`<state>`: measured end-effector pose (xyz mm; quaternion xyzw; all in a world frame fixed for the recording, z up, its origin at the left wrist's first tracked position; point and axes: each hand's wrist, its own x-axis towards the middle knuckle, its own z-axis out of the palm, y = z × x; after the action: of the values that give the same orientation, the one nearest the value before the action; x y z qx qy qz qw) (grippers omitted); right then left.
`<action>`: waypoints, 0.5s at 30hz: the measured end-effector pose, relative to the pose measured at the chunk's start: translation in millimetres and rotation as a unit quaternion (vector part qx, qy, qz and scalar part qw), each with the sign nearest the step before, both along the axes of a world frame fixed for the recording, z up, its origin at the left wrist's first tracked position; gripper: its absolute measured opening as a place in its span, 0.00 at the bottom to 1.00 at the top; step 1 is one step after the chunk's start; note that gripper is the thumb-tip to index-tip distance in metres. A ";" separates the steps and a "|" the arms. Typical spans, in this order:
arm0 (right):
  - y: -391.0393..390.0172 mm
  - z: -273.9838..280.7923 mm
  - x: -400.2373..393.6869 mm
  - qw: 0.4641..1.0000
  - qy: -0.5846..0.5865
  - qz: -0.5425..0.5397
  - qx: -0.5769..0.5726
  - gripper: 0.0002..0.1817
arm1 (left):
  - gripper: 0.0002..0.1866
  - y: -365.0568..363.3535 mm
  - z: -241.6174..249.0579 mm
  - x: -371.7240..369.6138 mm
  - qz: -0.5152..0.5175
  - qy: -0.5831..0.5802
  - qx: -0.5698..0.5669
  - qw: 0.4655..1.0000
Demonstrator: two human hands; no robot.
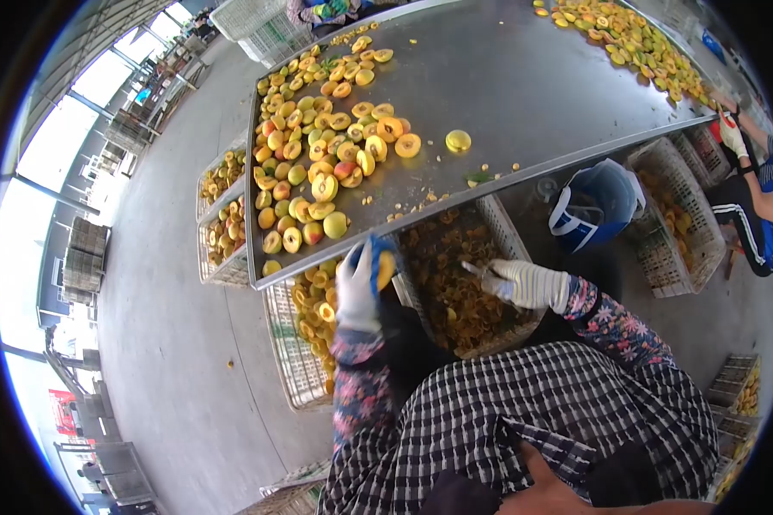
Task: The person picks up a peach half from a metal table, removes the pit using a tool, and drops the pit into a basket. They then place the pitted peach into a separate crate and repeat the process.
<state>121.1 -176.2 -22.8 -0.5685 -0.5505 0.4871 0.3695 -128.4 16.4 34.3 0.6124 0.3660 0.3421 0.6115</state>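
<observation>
My left hand [358, 287], in a white and blue glove, is closed around a yellow peach piece [386, 269] just below the metal table's near edge. My right hand [524, 284], in a striped glove, is closed on a small tool [475, 270] whose narrow end points left; its exact shape is unclear. That hand is over a crate of brownish pits and scraps [464, 300]. Halved and whole peaches [326, 163] cover the left part of the metal table [498, 77]. A crate of peach halves [313, 313] stands beside my left forearm.
A blue and white bucket [597, 206] and another crate [678, 215] stand under the table's right side. More peach halves [627, 43] lie at the far right, near a co-worker's gloved hand [732, 136]. Crates [223, 215] stand left of the table.
</observation>
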 end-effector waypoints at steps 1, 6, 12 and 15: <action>-0.8 11.0 1.2 0.999 -0.041 0.015 0.008 0.17 | 0.16 -1.3 16.9 -16.1 0.032 0.080 0.002 0.996; 3.0 29.9 2.2 0.977 -0.154 0.110 -0.095 0.25 | 0.25 55.0 14.1 -77.6 0.001 0.422 0.293 0.858; 15.8 15.5 8.5 0.984 -0.131 0.096 -0.068 0.25 | 0.20 145.0 8.7 63.0 -0.029 0.280 0.316 0.906; 18.3 23.8 14.9 0.988 -0.093 0.087 -0.091 0.24 | 0.27 186.5 -18.2 151.2 -0.062 0.437 0.298 0.846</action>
<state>136.0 -157.9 1.1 -0.5924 -0.5830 0.5109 0.2195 22.8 202.8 16.1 0.8727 0.4374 0.0930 0.1959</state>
